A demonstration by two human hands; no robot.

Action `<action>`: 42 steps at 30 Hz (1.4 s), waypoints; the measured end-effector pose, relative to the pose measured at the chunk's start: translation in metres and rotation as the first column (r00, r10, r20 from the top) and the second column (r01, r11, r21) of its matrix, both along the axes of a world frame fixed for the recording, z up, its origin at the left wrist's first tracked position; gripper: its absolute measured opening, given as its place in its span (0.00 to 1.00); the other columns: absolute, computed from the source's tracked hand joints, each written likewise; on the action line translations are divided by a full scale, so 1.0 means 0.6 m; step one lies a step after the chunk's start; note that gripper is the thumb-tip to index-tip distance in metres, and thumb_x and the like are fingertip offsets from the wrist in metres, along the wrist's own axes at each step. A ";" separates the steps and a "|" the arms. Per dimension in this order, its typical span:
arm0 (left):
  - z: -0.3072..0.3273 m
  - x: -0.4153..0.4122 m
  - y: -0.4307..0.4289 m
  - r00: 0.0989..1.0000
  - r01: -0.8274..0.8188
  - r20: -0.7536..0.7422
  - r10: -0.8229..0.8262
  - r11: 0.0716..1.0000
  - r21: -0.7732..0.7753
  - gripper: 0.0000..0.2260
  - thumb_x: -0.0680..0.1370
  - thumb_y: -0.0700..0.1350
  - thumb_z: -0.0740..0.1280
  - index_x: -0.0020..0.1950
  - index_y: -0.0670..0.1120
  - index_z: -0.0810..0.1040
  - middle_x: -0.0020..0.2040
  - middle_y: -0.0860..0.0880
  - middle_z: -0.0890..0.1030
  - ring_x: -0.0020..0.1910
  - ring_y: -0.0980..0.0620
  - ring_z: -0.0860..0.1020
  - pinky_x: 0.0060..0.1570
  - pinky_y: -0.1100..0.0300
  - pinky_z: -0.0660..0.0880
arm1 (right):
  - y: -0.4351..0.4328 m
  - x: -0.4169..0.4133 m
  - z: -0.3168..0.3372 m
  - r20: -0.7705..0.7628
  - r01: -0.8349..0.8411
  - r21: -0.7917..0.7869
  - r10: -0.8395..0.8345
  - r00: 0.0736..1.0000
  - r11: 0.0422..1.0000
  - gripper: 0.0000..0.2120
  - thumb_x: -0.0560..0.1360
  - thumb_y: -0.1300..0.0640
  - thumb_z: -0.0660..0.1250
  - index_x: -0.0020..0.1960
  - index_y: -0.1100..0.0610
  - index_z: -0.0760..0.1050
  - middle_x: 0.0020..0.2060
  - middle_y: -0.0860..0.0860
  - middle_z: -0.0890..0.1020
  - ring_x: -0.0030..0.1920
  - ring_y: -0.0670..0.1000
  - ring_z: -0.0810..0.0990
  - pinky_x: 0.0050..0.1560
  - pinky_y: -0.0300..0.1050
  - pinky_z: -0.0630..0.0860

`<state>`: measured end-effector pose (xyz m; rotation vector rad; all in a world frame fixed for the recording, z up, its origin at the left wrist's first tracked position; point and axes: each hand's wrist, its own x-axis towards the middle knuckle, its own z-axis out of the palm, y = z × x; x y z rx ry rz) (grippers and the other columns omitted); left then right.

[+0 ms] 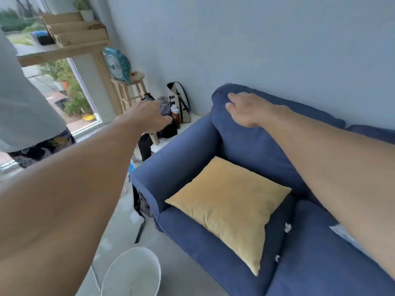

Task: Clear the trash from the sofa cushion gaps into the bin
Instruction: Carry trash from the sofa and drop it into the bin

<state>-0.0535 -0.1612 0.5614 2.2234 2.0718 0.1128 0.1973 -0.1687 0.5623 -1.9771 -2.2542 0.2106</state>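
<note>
The left hand [149, 116] is held loosely spread in air, the right hand [242, 110] laid flat on the back cushion [256, 146], upper centre. White scraps [287, 227] are lodged in the seat gap, lower right; they are best pinched singly and carried to the bin [139, 272], bottom centre.

Right hand [245, 110] rests on the blue sofa [192, 242] backrest; left hand [149, 116] is outstretched, empty. A yellow pillow [230, 208] lies on the seat, with white scraps [288, 227] in the cushion gap.
</note>
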 end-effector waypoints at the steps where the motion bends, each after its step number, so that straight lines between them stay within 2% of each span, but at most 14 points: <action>1: -0.001 0.026 0.007 0.999 0.049 -0.002 -0.049 0.999 -0.016 0.27 0.76 0.60 0.60 0.72 0.48 0.68 0.72 0.42 0.68 0.71 0.40 0.66 0.67 0.46 0.65 | -0.010 0.028 -0.004 0.014 0.050 0.000 -0.050 0.999 0.999 0.19 0.83 0.51 0.46 0.68 0.58 0.65 0.70 0.58 0.66 0.68 0.58 0.66 0.63 0.52 0.65; 3: -0.005 0.091 0.018 0.990 0.139 0.009 -0.139 0.989 -0.041 0.30 0.70 0.66 0.57 0.65 0.50 0.73 0.72 0.44 0.70 0.70 0.40 0.66 0.67 0.44 0.65 | -0.044 0.094 -0.012 0.032 0.147 0.014 -0.147 0.989 0.989 0.11 0.83 0.49 0.46 0.55 0.53 0.64 0.66 0.58 0.69 0.66 0.58 0.68 0.57 0.51 0.65; 6: -0.019 0.177 0.019 0.966 0.257 0.054 -0.254 0.965 -0.053 0.32 0.76 0.62 0.60 0.77 0.49 0.61 0.74 0.45 0.66 0.74 0.42 0.62 0.70 0.48 0.62 | -0.101 0.172 -0.012 0.046 0.294 0.013 -0.295 0.955 0.956 0.13 0.82 0.50 0.47 0.41 0.53 0.60 0.50 0.54 0.68 0.55 0.56 0.70 0.52 0.49 0.65; 11: -0.043 0.322 0.005 0.906 0.416 0.106 -0.409 0.907 -0.060 0.30 0.78 0.58 0.60 0.78 0.50 0.57 0.77 0.46 0.61 0.76 0.44 0.57 0.71 0.47 0.60 | -0.186 0.298 -0.017 0.082 0.455 0.035 -0.457 0.886 0.890 0.11 0.82 0.50 0.47 0.48 0.56 0.62 0.49 0.51 0.67 0.51 0.54 0.67 0.50 0.47 0.62; 16: -0.064 0.434 -0.001 0.879 0.472 0.107 -0.465 0.879 -0.066 0.31 0.77 0.60 0.60 0.77 0.54 0.57 0.76 0.49 0.62 0.75 0.44 0.60 0.68 0.43 0.64 | -0.227 0.388 -0.029 0.078 0.527 0.037 -0.529 0.845 0.849 0.11 0.82 0.51 0.48 0.48 0.57 0.63 0.49 0.53 0.68 0.51 0.55 0.67 0.48 0.48 0.63; 21: -0.110 0.547 0.004 0.883 0.464 0.129 -0.451 0.880 -0.101 0.32 0.75 0.61 0.60 0.77 0.54 0.58 0.76 0.48 0.62 0.75 0.44 0.60 0.69 0.42 0.63 | -0.211 0.498 -0.076 0.066 0.489 0.032 -0.490 0.869 0.871 0.11 0.82 0.52 0.48 0.49 0.58 0.63 0.59 0.59 0.72 0.57 0.57 0.69 0.50 0.48 0.63; 23: -0.140 0.582 0.002 0.894 0.444 0.136 -0.428 0.887 -0.129 0.31 0.76 0.61 0.60 0.76 0.53 0.59 0.76 0.48 0.63 0.74 0.44 0.61 0.68 0.43 0.64 | -0.191 0.535 -0.106 0.059 0.461 0.018 -0.461 0.886 0.887 0.12 0.82 0.52 0.48 0.48 0.59 0.64 0.56 0.58 0.72 0.60 0.59 0.70 0.49 0.48 0.62; 27: -0.245 0.654 -0.013 0.943 0.321 0.163 -0.290 0.922 -0.215 0.24 0.76 0.57 0.60 0.70 0.47 0.68 0.68 0.46 0.71 0.67 0.43 0.68 0.61 0.49 0.69 | -0.123 0.597 -0.192 0.005 0.331 -0.087 -0.332 0.943 0.939 0.12 0.81 0.53 0.49 0.47 0.59 0.65 0.51 0.55 0.71 0.55 0.60 0.70 0.47 0.49 0.62; 29: -0.308 0.687 -0.032 0.953 0.284 0.181 -0.242 0.923 -0.259 0.20 0.76 0.55 0.60 0.63 0.46 0.72 0.63 0.45 0.74 0.62 0.43 0.71 0.56 0.50 0.71 | -0.102 0.616 -0.248 -0.004 0.263 -0.149 -0.266 0.964 0.953 0.12 0.81 0.52 0.48 0.41 0.55 0.61 0.49 0.54 0.69 0.51 0.58 0.69 0.47 0.50 0.64; 31: -0.374 0.710 -0.059 0.965 0.234 0.193 -0.175 0.909 -0.344 0.21 0.77 0.55 0.61 0.66 0.47 0.71 0.65 0.45 0.73 0.65 0.43 0.69 0.58 0.50 0.70 | -0.085 0.622 -0.308 -0.002 0.197 -0.214 -0.203 0.979 0.957 0.12 0.81 0.52 0.48 0.39 0.55 0.58 0.49 0.54 0.69 0.49 0.58 0.68 0.47 0.51 0.65; 34: -0.463 0.723 -0.094 0.986 0.134 0.154 -0.069 0.875 -0.465 0.26 0.78 0.54 0.59 0.74 0.47 0.64 0.71 0.45 0.68 0.69 0.42 0.66 0.63 0.49 0.67 | -0.068 0.618 -0.401 -0.043 0.101 -0.311 -0.120 0.992 0.945 0.10 0.81 0.52 0.48 0.44 0.56 0.60 0.52 0.54 0.69 0.51 0.58 0.68 0.49 0.52 0.66; 37: -0.546 0.726 -0.123 0.991 0.056 0.130 0.016 0.844 -0.534 0.24 0.78 0.54 0.59 0.72 0.46 0.66 0.68 0.44 0.70 0.67 0.42 0.68 0.60 0.49 0.68 | -0.061 0.614 -0.482 -0.048 0.026 -0.365 -0.047 0.998 0.931 0.10 0.82 0.52 0.48 0.53 0.58 0.63 0.62 0.56 0.69 0.58 0.59 0.68 0.55 0.52 0.66; 40: -0.641 0.730 -0.154 0.988 -0.015 0.112 0.104 0.793 -0.609 0.22 0.78 0.53 0.59 0.70 0.45 0.67 0.66 0.44 0.70 0.67 0.42 0.67 0.60 0.49 0.67 | -0.056 0.608 -0.573 -0.023 -0.009 -0.440 -0.002 1.000 0.898 0.19 0.82 0.52 0.48 0.69 0.59 0.62 0.70 0.57 0.64 0.68 0.59 0.64 0.63 0.53 0.63; 42: -0.700 0.739 -0.175 0.982 -0.047 0.112 0.153 0.768 -0.639 0.23 0.79 0.53 0.59 0.71 0.45 0.65 0.67 0.44 0.69 0.68 0.43 0.66 0.63 0.50 0.66 | -0.056 0.610 -0.628 -0.012 -0.015 -0.464 0.011 1.000 0.886 0.21 0.82 0.52 0.48 0.72 0.60 0.60 0.72 0.57 0.63 0.70 0.59 0.62 0.65 0.54 0.63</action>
